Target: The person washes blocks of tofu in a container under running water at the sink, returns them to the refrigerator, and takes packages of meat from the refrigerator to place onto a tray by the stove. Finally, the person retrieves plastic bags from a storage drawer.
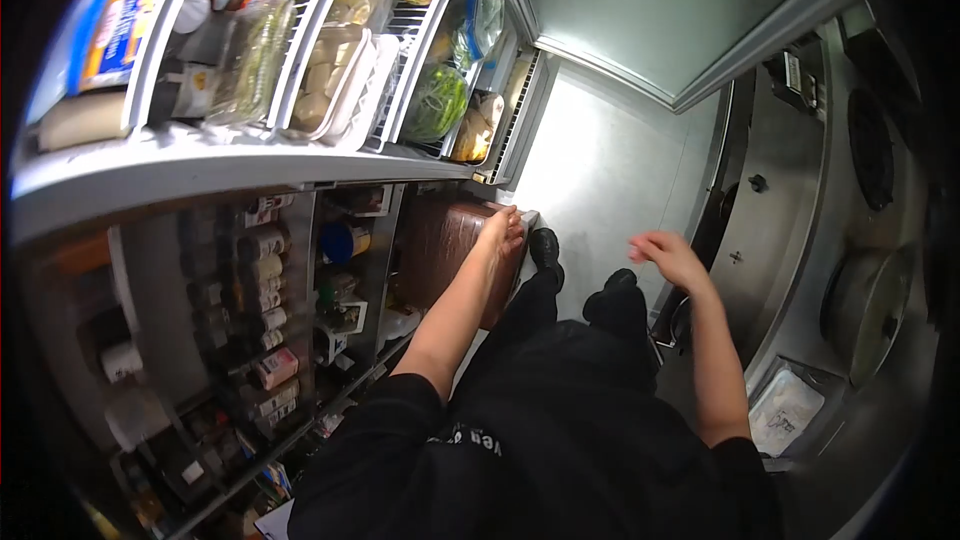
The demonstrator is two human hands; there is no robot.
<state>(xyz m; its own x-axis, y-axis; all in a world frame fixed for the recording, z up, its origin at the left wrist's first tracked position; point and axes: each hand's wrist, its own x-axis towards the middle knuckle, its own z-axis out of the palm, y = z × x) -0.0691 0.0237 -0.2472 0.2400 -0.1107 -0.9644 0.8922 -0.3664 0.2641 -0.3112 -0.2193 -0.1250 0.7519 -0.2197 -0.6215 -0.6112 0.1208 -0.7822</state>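
My left hand reaches out over the edge of a brown, shiny bin or case that stands below the fridge shelves. Its fingers are loosely extended and nothing shows in them. My right hand hangs in the air above the floor, near the stove side, with fingers slightly bent and no object visible. Ahead and to the left, a lit fridge holds a clear bag of green vegetables, a tray of pale pieces, a bag of long green stalks and a blue and orange package.
An open fridge door stands ahead. On the right runs a steel stove front with knobs, a burner and a large lidded pan. Lower left, dark shelves carry several jars. Grey floor lies between.
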